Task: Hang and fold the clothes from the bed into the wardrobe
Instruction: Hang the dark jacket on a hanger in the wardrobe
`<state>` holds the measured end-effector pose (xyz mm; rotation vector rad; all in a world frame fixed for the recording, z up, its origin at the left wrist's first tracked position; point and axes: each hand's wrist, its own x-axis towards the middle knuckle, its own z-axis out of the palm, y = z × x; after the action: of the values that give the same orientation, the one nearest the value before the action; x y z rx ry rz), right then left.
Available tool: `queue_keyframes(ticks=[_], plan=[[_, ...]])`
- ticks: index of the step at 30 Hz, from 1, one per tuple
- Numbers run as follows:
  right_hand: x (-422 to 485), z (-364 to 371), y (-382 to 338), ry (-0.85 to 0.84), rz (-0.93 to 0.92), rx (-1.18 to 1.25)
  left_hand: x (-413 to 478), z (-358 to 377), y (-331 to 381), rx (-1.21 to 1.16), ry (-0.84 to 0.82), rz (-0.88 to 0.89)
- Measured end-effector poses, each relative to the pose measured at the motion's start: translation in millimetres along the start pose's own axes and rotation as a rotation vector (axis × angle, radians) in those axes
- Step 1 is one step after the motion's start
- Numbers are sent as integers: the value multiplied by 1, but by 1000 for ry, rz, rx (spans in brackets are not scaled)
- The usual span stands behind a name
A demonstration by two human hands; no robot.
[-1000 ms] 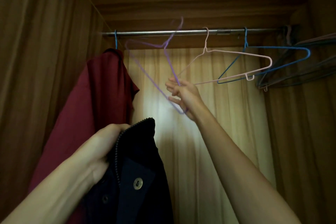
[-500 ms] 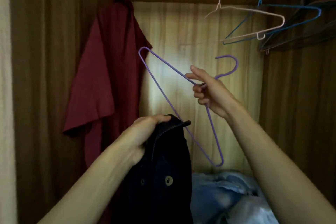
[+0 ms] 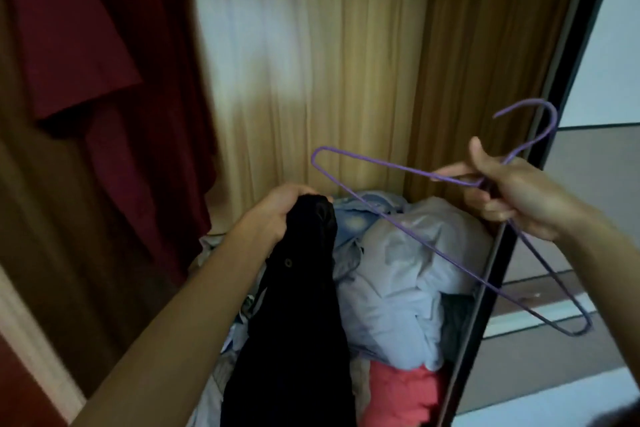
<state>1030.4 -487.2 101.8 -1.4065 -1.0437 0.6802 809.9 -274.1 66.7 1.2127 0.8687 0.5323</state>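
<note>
My left hand [image 3: 277,210] grips the jacket [image 3: 298,322] by its collar, right hand [image 3: 512,198] pinches the hanger [image 3: 415,239] at its neck, ready for threading.

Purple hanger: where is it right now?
Head view, right side: the purple hanger is gripped near its hook by the right hand, held above the pale blue clothes pile.

Dim warm light, bright patch on wardrobe back panel [image 3: 277,55], soft motion blur
</note>
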Motion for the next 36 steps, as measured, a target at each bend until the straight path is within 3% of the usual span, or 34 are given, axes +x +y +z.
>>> queue_keyframes(ticks=[7, 16, 20, 24, 27, 31, 36], plan=[[-100, -66, 79, 4, 151, -98, 9, 57, -50, 124, -43, -99], [-158, -77, 142, 38, 308, -217, -33, 189, -102, 691, -192, -23], [-182, -69, 180, 111, 298, -137, -53, 230, -127, 782, -307, 16], [-208, -74, 200, 101, 199, -280, -75, 261, -143, 842, -375, 109], [-231, -104, 203, 124, 171, -263, -84, 265, -147, 834, -321, 101], [-261, -146, 213, 196, 172, -70, -99, 275, -162, 1061, -251, 99], [-266, -128, 230, 197, 253, -70, -128, 312, -181, 1118, -433, 129]])
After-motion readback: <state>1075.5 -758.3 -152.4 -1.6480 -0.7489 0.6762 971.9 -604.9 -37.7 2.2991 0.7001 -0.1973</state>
